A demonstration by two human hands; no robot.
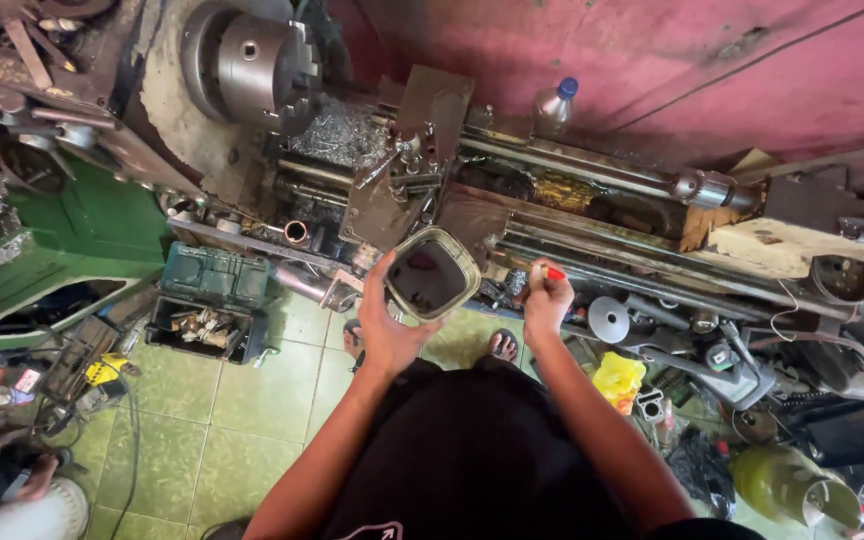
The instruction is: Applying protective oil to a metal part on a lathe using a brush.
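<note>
My left hand holds up a squarish metal tin with rounded corners, its dark open inside facing me. My right hand is closed around a small object with a red tip, just to the right of the tin. Both hands are raised in front of a metal lathe whose chuck sits at the upper left. My sandalled feet show on the green tiled floor below.
A green toolbox above a dark open tray of parts stands left of me. A plastic bottle rests behind the lathe. Yellow cloth, metal parts and a green cylinder clutter the right floor. Another person's foot is at lower left.
</note>
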